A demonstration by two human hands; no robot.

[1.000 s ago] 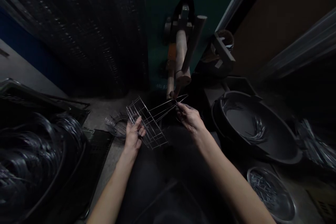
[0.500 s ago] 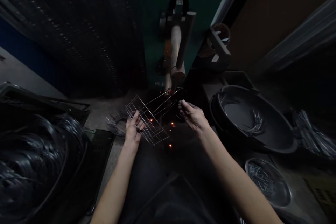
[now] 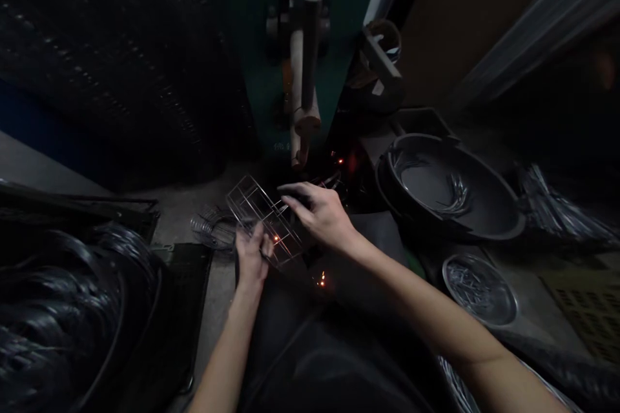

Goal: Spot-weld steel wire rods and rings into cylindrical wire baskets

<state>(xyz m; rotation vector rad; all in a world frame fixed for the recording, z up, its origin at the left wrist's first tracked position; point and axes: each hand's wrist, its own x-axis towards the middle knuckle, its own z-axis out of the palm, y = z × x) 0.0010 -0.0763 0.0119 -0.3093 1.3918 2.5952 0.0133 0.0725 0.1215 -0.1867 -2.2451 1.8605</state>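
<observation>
Dimly: left hand (image 3: 252,257) fingers clamped on wire rack (image 3: 256,205); right hand (image 3: 320,214) fingers spread above; machine lettering (image 3: 281,146) illegible

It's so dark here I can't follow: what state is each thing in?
Rack, tilted, in both hands.
Left hand, gripping the rack's near edge.
Right hand, laid on the rack's far end, fingers stretched.
Sparks, glowing under the rack.
Basin, holding a few wire bits.
Bowl, holding small metal bits.
</observation>
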